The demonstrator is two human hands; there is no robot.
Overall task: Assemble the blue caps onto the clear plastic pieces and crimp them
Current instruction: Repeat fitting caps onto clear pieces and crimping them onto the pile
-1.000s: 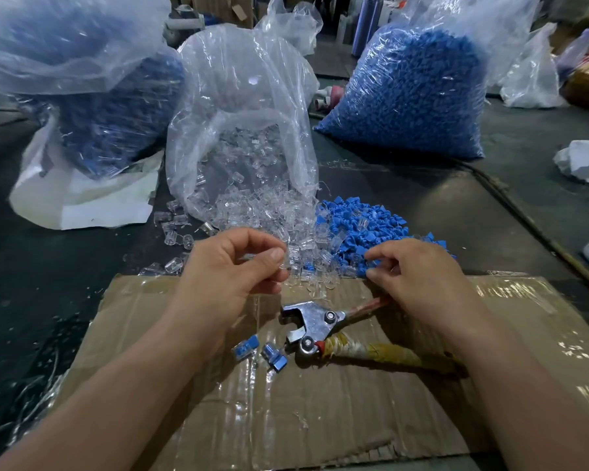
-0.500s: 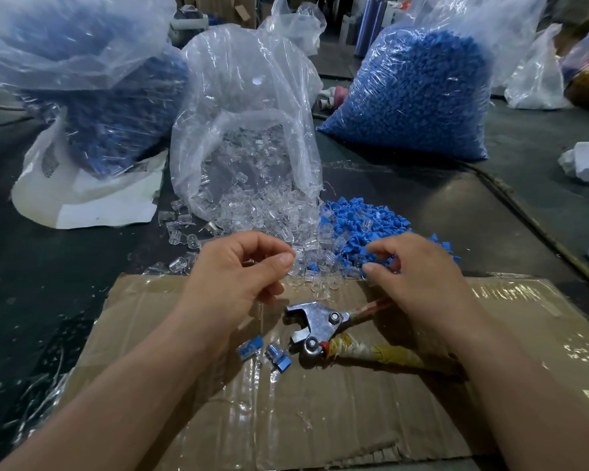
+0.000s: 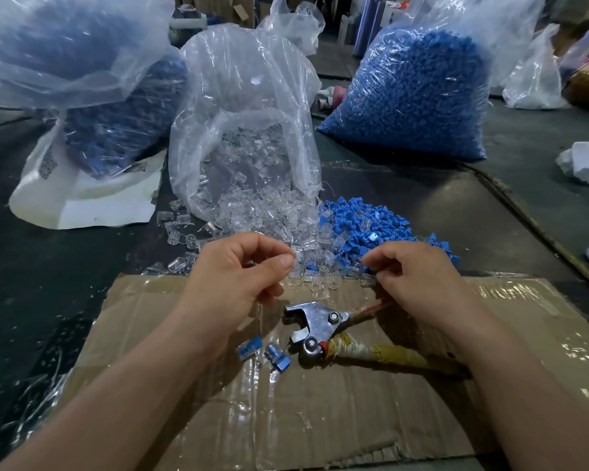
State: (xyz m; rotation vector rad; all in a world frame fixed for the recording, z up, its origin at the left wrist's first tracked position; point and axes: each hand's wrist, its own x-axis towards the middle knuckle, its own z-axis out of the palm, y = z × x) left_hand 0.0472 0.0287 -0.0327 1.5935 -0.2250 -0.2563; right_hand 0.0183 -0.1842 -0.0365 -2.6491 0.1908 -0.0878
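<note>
Left hand (image 3: pixel 238 280) is curled, thumb tip against the forefinger, at the near edge of the clear pieces (image 3: pixel 269 229) spilling from their bag (image 3: pixel 245 130). Whether a clear piece sits in that pinch I cannot tell; it would hardly show against the heap. Right hand (image 3: pixel 419 283) is curled too, fingertips down at the near edge of the blue caps (image 3: pixel 364 232), just right of the clear heap. A cap may be between them, but that is hidden. Pliers (image 3: pixel 315 326) lie on the cardboard (image 3: pixel 320 419) between the wrists, jaws apart, one handle running under the right hand; neither hand grips them. Two capped pieces (image 3: pixel 249 348) lie just left of the jaws.

As I judge it, several things could go wrong. The heaps mix where they meet, so a pick by feel could bring the wrong part, or two at once. Small slick parts pinched at the fingertips could slip and vanish among the loose ones or onto the dark worktop (image 3: pixel 439 198). A cap pushed on crooked would likely crimp badly or crack the clear body. The right wrist, over the handle, could nudge the pliers into the capped pieces.
</note>
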